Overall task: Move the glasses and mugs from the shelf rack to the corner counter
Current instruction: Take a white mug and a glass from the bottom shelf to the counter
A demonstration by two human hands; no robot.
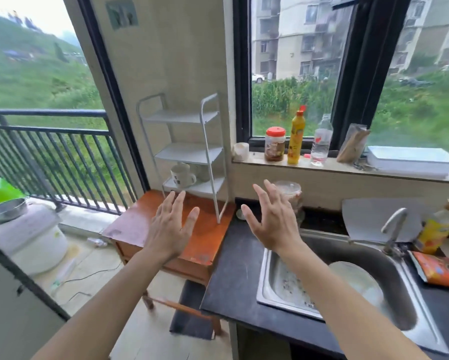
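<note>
Fingers (178, 203) of the left hand (170, 227) are spread wide and hold nothing, palm down over the orange-brown wooden table (140, 224); those of the right hand (272, 224) are likewise splayed and empty, raised over the near edge of the black counter (233, 268) beside the steel sink (410, 294); both hands point away from the body toward the wall; beyond the left fingertips, just ahead and slightly right of them, stands the white shelf rack (189, 152) on the far part of the table, its legs resting on the wood; on its lowest tier sits a white mug (182, 175), upright, its long axis vertical, its handle turned to the right and toward the camera; behind it something pale and glassy shows, too blurred to name; the two upper tiers look bare; the left hand is clearly the nearer one to the mug, which lies almost straight ahead of its fingers and a little above them, whereas the right hand would have to cross past the rack's front right post to reach it; beyond the right hand's fingers, partly hidden by them, a clear glass (290, 190) stands on the counter in the corner against the wall, which I judge to be the target spot; farther still, the window sill (335, 168) carries a jar and bottles.
</note>
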